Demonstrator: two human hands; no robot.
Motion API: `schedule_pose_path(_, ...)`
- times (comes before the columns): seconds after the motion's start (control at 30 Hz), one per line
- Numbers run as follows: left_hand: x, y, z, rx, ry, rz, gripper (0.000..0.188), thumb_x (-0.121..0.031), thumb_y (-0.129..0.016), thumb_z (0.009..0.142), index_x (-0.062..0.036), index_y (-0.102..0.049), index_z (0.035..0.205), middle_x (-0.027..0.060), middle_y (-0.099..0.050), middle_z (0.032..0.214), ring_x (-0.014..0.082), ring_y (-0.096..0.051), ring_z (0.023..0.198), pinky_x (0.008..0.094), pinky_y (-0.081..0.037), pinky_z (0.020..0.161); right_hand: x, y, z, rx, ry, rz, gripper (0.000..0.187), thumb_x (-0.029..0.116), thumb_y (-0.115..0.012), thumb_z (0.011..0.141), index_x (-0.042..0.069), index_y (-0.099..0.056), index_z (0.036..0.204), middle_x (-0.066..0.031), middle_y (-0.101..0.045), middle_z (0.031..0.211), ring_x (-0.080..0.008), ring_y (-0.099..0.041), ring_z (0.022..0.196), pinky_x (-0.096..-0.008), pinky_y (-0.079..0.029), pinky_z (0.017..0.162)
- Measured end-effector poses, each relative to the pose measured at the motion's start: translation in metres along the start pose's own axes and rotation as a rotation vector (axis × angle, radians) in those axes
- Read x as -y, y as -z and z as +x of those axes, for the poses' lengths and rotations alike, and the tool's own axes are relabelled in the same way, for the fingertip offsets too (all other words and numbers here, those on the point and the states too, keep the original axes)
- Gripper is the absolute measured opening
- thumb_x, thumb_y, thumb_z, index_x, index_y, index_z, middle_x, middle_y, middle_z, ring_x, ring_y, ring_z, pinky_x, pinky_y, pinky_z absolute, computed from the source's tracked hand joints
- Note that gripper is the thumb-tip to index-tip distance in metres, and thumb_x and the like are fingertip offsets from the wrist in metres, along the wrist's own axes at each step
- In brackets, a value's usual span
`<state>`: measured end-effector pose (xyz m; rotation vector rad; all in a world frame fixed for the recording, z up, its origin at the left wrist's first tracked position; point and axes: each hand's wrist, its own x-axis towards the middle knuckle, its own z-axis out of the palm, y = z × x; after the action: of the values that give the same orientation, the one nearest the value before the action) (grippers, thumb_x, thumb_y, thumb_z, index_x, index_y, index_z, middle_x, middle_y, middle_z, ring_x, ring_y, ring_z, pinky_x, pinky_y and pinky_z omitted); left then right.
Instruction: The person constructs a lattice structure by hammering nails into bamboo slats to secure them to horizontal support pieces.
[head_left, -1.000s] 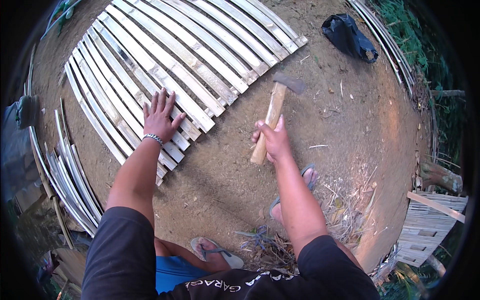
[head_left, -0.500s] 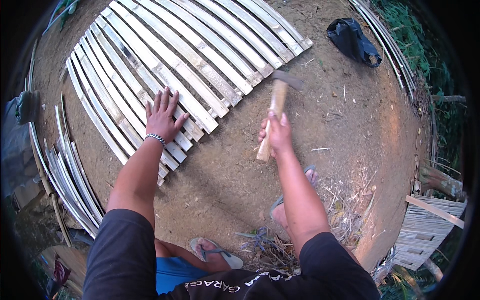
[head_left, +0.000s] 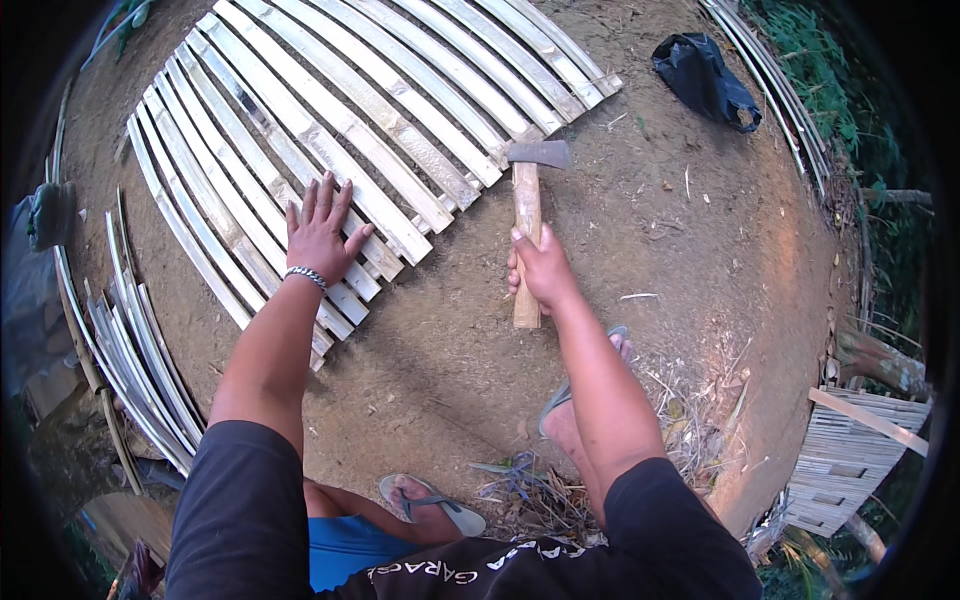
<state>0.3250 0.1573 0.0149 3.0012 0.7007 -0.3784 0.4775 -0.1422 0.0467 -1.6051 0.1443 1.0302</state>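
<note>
A panel of pale bamboo slats [head_left: 370,140] lies on the bare ground ahead of me, its slats side by side with narrow gaps. My left hand [head_left: 322,232] rests on the slats near their close end, palm down and fingers spread. In my right hand [head_left: 545,265] is a hatchet [head_left: 527,200], gripped round its light wooden handle. The dark metal head points away from me, beside the ends of the slats at the panel's right edge. Whether the head touches a slat I cannot tell.
Loose bamboo strips [head_left: 140,350] lie at the left. A black plastic bag [head_left: 705,82] sits on the soil at the far right. Shavings and dry scraps [head_left: 690,430] are scattered near my sandalled feet [head_left: 435,505]. A woven bamboo panel [head_left: 855,460] stands at the right.
My right hand has swung the hatchet to the left, bringing its head closer to the slat ends and its handle more upright in the picture. My left hand stays on the slats.
</note>
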Motion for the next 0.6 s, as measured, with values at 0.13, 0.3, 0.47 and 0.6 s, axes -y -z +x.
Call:
schedule_pose_path(0.13,0.002,0.001,-0.001,0.001,0.000,-0.006,0.079,-0.066,-0.043,0.097,-0.0257,-0.023,0.162,0.0059,-0.013,0.171,0.0294,-0.010,0.157,0.0556,-0.006,0.125,0.011,0.010,0.000,-0.134,0.081,0.179,0.022,0.023,-0.053,0.106,0.007,-0.041,0.115,-0.0045,-0.054,0.074,-0.0124,-0.052,0.051,-0.0299,-0.048,0.044)
schedule_pose_path(0.3,0.001,-0.001,0.001,-0.007,-0.001,-0.005,0.079,-0.066,-0.043,0.097,-0.0260,-0.024,0.162,0.0058,-0.013,0.171,0.0297,-0.011,0.157,0.0557,-0.006,0.125,0.012,0.025,0.004,0.046,-0.052,-0.134,0.027,0.028,-0.053,0.106,0.006,-0.043,0.118,-0.0043,-0.055,0.075,-0.0115,-0.053,0.052,-0.0288,-0.049,0.044)
schedule_pose_path(0.47,0.003,0.000,0.000,0.001,0.004,-0.005,0.079,-0.066,-0.043,0.097,-0.0255,-0.024,0.162,0.0059,-0.013,0.171,0.0295,-0.011,0.157,0.0553,-0.006,0.125,0.032,0.036,-0.001,-0.124,0.093,0.032,0.032,0.028,-0.054,0.105,0.004,-0.044,0.122,-0.0047,-0.056,0.075,-0.0103,-0.053,0.052,-0.0274,-0.049,0.044)
schedule_pose_path(0.6,0.001,0.001,0.000,0.002,0.004,0.006,0.079,-0.065,-0.043,0.097,-0.0255,-0.023,0.162,0.0062,-0.014,0.171,0.0298,-0.011,0.157,0.0551,-0.007,0.125,0.023,0.028,0.001,-0.096,0.007,-0.049,0.033,0.030,-0.055,0.105,0.004,-0.043,0.121,-0.0042,-0.055,0.075,-0.0106,-0.053,0.052,-0.0276,-0.049,0.044)
